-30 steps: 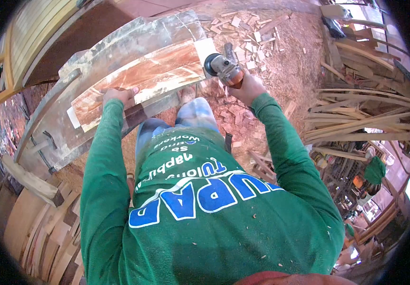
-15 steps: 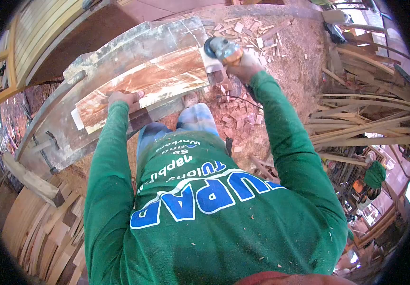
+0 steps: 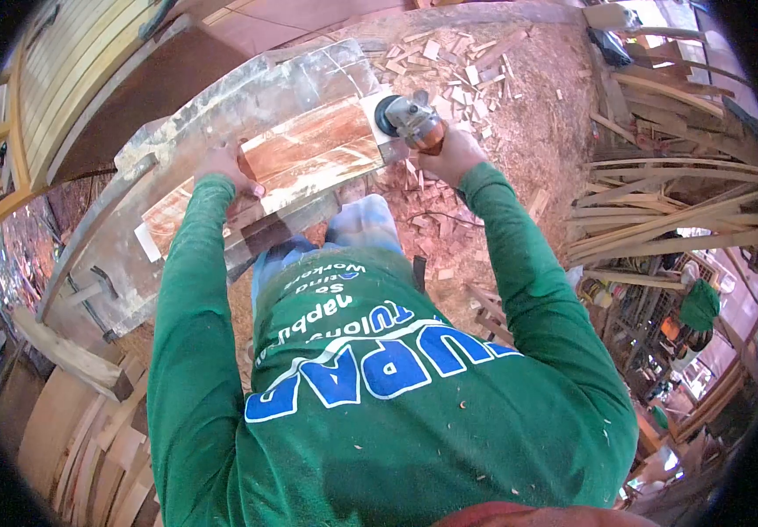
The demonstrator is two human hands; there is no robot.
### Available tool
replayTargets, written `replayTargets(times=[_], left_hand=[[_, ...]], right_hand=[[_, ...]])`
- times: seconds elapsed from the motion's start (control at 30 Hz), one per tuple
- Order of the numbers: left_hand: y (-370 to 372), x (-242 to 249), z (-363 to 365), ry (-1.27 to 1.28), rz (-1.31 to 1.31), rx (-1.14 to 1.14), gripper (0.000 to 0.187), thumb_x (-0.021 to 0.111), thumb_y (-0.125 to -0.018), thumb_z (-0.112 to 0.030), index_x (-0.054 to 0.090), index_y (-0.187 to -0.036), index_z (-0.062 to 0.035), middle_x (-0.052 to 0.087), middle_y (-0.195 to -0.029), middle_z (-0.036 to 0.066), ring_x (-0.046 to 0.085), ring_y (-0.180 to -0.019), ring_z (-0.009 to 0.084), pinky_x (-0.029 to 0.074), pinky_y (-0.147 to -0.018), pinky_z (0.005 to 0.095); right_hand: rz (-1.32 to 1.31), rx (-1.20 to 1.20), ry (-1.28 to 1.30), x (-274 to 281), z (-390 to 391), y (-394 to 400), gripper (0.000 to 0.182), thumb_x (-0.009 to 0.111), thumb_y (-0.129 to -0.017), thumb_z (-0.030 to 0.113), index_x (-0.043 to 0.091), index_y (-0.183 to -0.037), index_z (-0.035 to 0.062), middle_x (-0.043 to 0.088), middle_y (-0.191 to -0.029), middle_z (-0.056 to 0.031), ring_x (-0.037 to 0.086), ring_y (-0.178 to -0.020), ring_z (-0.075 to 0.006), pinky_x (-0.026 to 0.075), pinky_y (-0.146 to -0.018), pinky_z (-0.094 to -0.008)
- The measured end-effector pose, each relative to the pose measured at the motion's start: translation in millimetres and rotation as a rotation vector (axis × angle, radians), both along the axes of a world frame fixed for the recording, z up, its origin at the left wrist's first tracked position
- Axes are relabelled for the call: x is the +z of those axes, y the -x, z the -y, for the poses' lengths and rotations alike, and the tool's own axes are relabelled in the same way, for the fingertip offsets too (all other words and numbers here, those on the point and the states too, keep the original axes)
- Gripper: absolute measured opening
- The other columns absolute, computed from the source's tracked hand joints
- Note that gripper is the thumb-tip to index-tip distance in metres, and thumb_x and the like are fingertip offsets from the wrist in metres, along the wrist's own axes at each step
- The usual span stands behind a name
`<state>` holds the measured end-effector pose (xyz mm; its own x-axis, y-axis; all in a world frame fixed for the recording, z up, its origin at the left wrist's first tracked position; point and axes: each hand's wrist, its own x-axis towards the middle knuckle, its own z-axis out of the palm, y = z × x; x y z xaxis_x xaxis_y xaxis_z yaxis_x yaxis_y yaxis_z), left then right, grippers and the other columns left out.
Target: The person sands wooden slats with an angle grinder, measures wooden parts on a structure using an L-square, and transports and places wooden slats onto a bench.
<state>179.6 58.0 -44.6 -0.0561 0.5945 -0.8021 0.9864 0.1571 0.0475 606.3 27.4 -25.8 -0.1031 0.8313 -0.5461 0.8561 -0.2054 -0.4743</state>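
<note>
A reddish-brown wooden board [image 3: 313, 140] lies slantwise on a dusty, worn worktable [image 3: 221, 103]. My left hand [image 3: 228, 171] is on the board's left half, thumb and fingers spread across its width. Around the body of a grinder-like power tool [image 3: 414, 121] my right hand [image 3: 454, 154] is closed. The tool's round dark disc faces the board's right end, close to a pale piece [image 3: 379, 114] there; whether it touches cannot be made out.
Wood offcuts [image 3: 449, 66] and shavings litter the ground beyond the tool. Long curved strips [image 3: 669, 211] are stacked at the right. More cut wood [image 3: 102, 457] lies at the lower left, near a metal clamp [image 3: 102, 285] on the table edge.
My left hand has moved slightly up across the board, its fingers now reaching the far edge. My right hand and the tool have shifted a little lower and nearer the board's end.
</note>
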Motion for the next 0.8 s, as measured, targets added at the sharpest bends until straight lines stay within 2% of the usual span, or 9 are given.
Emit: replayTargets(times=[0.07, 0.27, 0.37, 0.47, 0.53, 0.57, 0.63, 0.77, 0.8], left_hand=[[-3, -3, 13, -0.233, -0.042, -0.068, 0.103, 0.099, -0.044, -0.042, 0.055, -0.132, -0.0114, 0.062, -0.130, 0.017, 0.061, -0.120, 0.0366, 0.051, -0.102, 0.0454], [-5, 4, 15, -0.180, -0.026, -0.015, 0.105, 0.099, -0.046, -0.042, 0.051, -0.134, -0.0099, 0.058, -0.134, 0.016, 0.056, -0.126, 0.0355, 0.049, -0.105, 0.0456], [-4, 6, 31, -0.352, -0.042, -0.044, 0.082, 0.091, -0.061, -0.040, 0.055, -0.129, -0.0124, 0.061, -0.128, 0.016, 0.060, -0.120, 0.0364, 0.051, -0.102, 0.0459], [-17, -14, 72, -0.190, -0.044, -0.092, 0.055, 0.078, -0.075, -0.035, 0.060, -0.122, -0.0147, 0.062, -0.124, 0.016, 0.063, -0.112, 0.0371, 0.050, -0.101, 0.0465], [-9, -43, 139, -0.642, 0.147, -0.148, 0.038, 0.068, -0.081, -0.029, 0.063, -0.116, -0.0154, 0.063, -0.123, 0.016, 0.065, -0.106, 0.0375, 0.049, -0.103, 0.0496], [-11, -39, 137, -0.606, 0.111, -0.021, 0.060, 0.077, -0.076, -0.038, 0.058, -0.128, -0.0158, 0.060, -0.131, 0.016, 0.063, -0.115, 0.0361, 0.046, -0.106, 0.0520], [-8, 4, 107, -0.650, -0.099, -0.183, 0.081, 0.085, -0.068, -0.040, 0.051, -0.137, -0.0171, 0.056, -0.138, 0.017, 0.060, -0.121, 0.0362, 0.046, -0.108, 0.0517], [21, 15, 37, -0.171, -0.027, -0.137, 0.121, 0.097, -0.049, -0.042, 0.037, -0.150, -0.0166, 0.045, -0.150, 0.017, 0.051, -0.135, 0.0368, 0.044, -0.112, 0.0494], [24, 9, 35, -0.161, -0.045, -0.122, 0.122, 0.098, -0.048, -0.041, 0.037, -0.150, -0.0149, 0.045, -0.150, 0.017, 0.050, -0.135, 0.0374, 0.043, -0.112, 0.0495]], right_hand=[[-0.021, -0.038, -0.038, -5, -16, 0, 0.059, 0.079, -0.072, 0.039, 0.064, -0.115, -0.0002, 0.072, -0.099, -0.0245, 0.071, -0.095, -0.0389, 0.056, -0.085, -0.0444], [-0.023, -0.306, 0.032, -35, -46, -12, 0.052, 0.078, -0.072, 0.036, 0.070, -0.111, 0.0022, 0.073, -0.103, -0.0219, 0.071, -0.096, -0.0346, 0.056, -0.087, -0.0410], [-0.207, -0.402, -0.149, -30, -16, -18, 0.048, 0.078, -0.077, 0.032, 0.070, -0.114, 0.0016, 0.074, -0.105, -0.0124, 0.070, -0.095, -0.0228, 0.055, -0.086, -0.0353], [-0.337, -0.438, -0.216, -10, 26, -35, 0.045, 0.078, -0.080, 0.029, 0.070, -0.115, 0.0010, 0.073, -0.105, -0.0081, 0.069, -0.094, -0.0177, 0.053, -0.087, -0.0330], [-0.379, -0.483, -0.273, -9, 47, -52, 0.044, 0.078, -0.080, 0.026, 0.069, -0.115, 0.0010, 0.073, -0.105, -0.0072, 0.068, -0.093, -0.0166, 0.053, -0.086, -0.0324], [-0.347, -0.540, -0.298, -19, 58, -64, 0.042, 0.078, -0.080, 0.024, 0.069, -0.115, 0.0013, 0.073, -0.105, -0.0068, 0.068, -0.093, -0.0161, 0.053, -0.086, -0.0320], [-0.361, -0.635, -0.221, 12, 87, -61, 0.040, 0.077, -0.081, 0.017, 0.067, -0.116, 0.0018, 0.072, -0.106, -0.0057, 0.067, -0.093, -0.0144, 0.053, -0.085, -0.0307], [-0.219, -0.585, -0.212, -41, 131, -103, 0.041, 0.078, -0.080, 0.021, 0.068, -0.115, 0.0021, 0.072, -0.105, -0.0045, 0.067, -0.092, -0.0133, 0.053, -0.084, -0.0309], [-0.188, -0.604, -0.208, -32, 137, -97, 0.042, 0.078, -0.079, 0.022, 0.068, -0.115, 0.0023, 0.072, -0.104, -0.0045, 0.067, -0.092, -0.0133, 0.053, -0.084, -0.0310]])
